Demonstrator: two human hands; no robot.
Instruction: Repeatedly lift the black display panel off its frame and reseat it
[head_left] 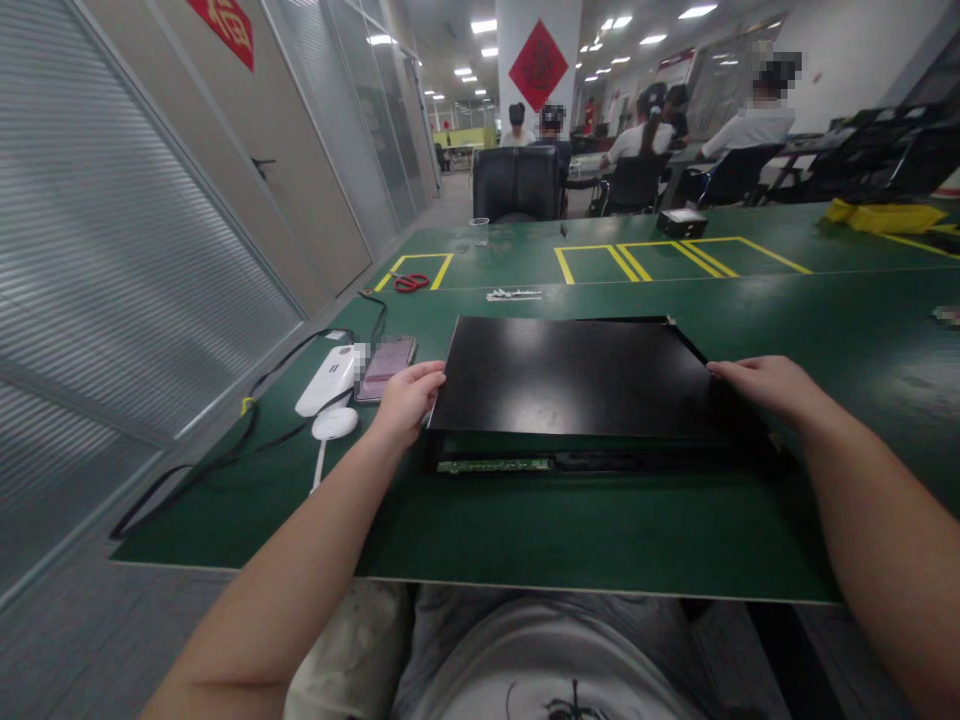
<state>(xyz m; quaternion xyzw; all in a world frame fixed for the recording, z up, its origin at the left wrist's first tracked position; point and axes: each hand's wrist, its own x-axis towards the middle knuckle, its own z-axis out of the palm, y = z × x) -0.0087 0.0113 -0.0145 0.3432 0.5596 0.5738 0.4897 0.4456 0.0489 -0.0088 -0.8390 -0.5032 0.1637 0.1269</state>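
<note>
A glossy black flat panel [562, 375], like a display screen, is raised at a tilt above the green table. My left hand [409, 400] pinches its left edge between thumb and fingers. At the opposite edge, my right hand [769, 385] has its thumb and fingers closed on the panel's right side. Beneath the panel lies a dark frame, mostly hidden, whose near side shows a narrow green circuit board strip [495, 465]. The panel's near edge stands apart from that strip.
Left of the panel lie a phone [386, 368], a white device [328, 380], a round white charger [334, 423] and black cables [255, 440]. Farther back are red-handled scissors [411, 283], small white pieces [514, 295], a clear cup [479, 232] and a black box [681, 222]. Several people sit beyond.
</note>
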